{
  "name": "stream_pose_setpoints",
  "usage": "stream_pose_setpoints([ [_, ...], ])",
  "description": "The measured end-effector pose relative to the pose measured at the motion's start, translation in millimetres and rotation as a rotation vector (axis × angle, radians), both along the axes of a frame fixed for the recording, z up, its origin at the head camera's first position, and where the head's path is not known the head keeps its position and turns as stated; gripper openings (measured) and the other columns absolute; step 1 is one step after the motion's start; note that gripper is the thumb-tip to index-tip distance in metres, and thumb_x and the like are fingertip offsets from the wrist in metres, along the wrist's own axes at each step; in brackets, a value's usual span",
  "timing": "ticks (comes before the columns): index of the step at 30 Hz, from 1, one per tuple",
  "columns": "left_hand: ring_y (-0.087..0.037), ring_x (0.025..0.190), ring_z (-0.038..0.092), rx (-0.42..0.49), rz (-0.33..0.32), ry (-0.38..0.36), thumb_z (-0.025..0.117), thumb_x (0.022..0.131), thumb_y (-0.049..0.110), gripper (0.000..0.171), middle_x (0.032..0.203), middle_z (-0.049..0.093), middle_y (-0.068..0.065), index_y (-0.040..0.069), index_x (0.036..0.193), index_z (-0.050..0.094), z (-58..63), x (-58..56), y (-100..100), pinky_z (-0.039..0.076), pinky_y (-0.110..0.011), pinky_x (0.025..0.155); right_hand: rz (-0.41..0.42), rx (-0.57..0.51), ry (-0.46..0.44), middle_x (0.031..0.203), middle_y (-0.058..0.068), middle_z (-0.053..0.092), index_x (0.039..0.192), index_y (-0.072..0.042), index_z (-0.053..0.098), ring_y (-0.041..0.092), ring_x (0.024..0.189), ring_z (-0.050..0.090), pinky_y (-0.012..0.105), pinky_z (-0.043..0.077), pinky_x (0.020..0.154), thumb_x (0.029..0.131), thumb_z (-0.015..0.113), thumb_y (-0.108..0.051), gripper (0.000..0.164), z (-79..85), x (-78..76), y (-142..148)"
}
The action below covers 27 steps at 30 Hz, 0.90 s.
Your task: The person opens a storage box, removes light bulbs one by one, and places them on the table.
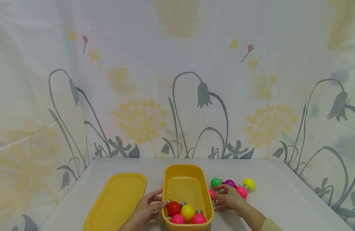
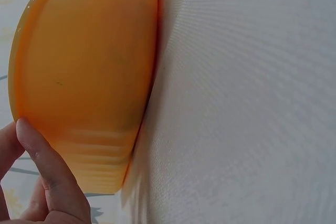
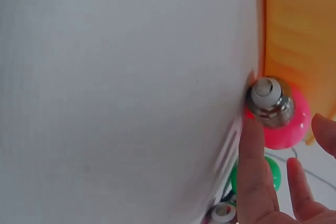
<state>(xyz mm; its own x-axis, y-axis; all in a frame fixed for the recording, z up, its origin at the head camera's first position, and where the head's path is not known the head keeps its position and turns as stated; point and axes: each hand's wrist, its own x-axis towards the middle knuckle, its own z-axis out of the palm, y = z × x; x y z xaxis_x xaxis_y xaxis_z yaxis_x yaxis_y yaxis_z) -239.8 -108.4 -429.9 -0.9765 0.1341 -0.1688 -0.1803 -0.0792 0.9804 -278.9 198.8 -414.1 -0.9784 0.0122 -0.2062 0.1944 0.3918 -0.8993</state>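
Note:
A yellow rectangular box (image 1: 184,184) stands upright on the table, with red, yellow and pink light bulbs at its near end. My left hand (image 1: 148,207) holds the box's left rim, thumb over the edge and fingers along the outer wall. In the left wrist view, the thumb (image 2: 50,169) meets the rim of the box. At the box's right wall is a pink bulb (image 3: 287,135) with a metal screw base. My right hand (image 1: 227,197) reaches around it, the fingers straight and spread. One finger (image 3: 253,174) touches the bulb; the thumb stands beside it.
A yellow lid (image 1: 116,199) lies flat left of the box. Beyond my right hand lie more bulbs: green (image 1: 215,183), purple (image 1: 230,183), pink (image 1: 242,192) and yellow (image 1: 249,184). A flower-printed cloth (image 1: 189,112) hangs behind the table.

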Motion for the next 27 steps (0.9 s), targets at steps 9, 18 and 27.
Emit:
stream_pose_setpoints([
  [9, -0.014, 0.076, 0.055, -0.014, 0.015, -0.014, 0.072, 0.082, 0.015, 0.063, 0.103, 0.053, -0.011, -0.001, 0.136, 0.043, 1.9, 0.5, 1, 0.054, -0.027, 0.069, -0.014, 0.012, 0.065, 0.089, 0.013, 0.054, 0.111, 0.004, 0.055, 0.024, 0.072, 0.058, 0.036, 0.056, 0.061, 0.079, 0.072, -0.006, 0.038, 16.4, -0.3, 7],
  [18, -0.014, 0.075, 0.056, -0.005, 0.002, -0.008, 0.072, 0.082, 0.016, 0.063, 0.101, 0.053, -0.01, -0.002, 0.136, 0.043, 5.1, 1.5, 1, 0.053, -0.027, 0.069, 0.029, 0.021, 0.098, 0.092, 0.013, 0.056, 0.116, 0.004, 0.053, 0.026, 0.076, 0.057, 0.036, 0.056, 0.064, 0.08, 0.071, -0.004, 0.041, 37.9, -2.6, 8],
  [27, -0.016, 0.076, 0.055, -0.006, -0.017, -0.019, 0.071, 0.083, 0.017, 0.063, 0.1, 0.054, -0.009, -0.001, 0.136, 0.043, 4.7, 1.8, 1, 0.053, -0.026, 0.07, 0.082, 0.01, 0.146, 0.09, 0.012, 0.057, 0.113, 0.002, 0.056, 0.028, 0.076, 0.06, 0.038, 0.055, 0.065, 0.08, 0.069, -0.003, 0.036, 51.0, -6.3, -4],
])
